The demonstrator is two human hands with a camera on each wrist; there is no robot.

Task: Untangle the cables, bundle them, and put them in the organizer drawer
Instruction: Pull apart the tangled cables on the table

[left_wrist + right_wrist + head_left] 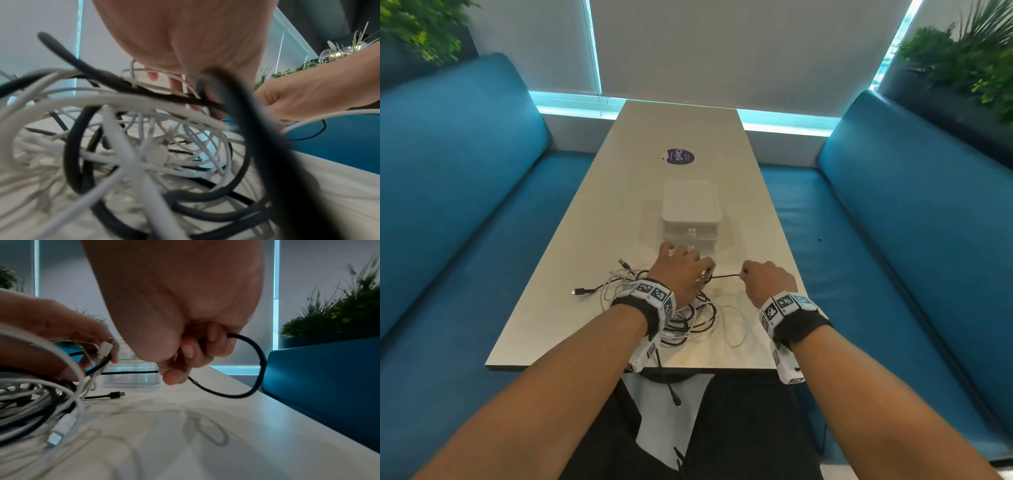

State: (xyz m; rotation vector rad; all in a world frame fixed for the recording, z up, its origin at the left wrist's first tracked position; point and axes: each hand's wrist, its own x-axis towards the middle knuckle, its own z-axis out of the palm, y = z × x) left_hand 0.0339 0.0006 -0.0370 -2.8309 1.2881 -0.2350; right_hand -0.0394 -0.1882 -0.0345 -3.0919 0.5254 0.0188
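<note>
A tangle of white and black cables (690, 317) lies on the white table (599, 212) near its front edge. My left hand (685, 270) rests on top of the tangle; its fingers pinch a white connector (106, 348) and the strands beside it. My right hand (760, 279) is a little to the right and grips a black cable (726, 275), which runs taut between the two hands. The cable's free end loops out behind the right hand's fingers (190, 352). The white translucent organizer drawer unit (691, 209) stands just beyond the hands, with its drawers pushed in.
Blue upholstered benches (465, 192) run along both sides of the table. A round dark sticker (678, 157) sits on the tabletop beyond the organizer. A black plug end (582, 291) sticks out left of the tangle. Plants (969, 61) stand behind the bench backs.
</note>
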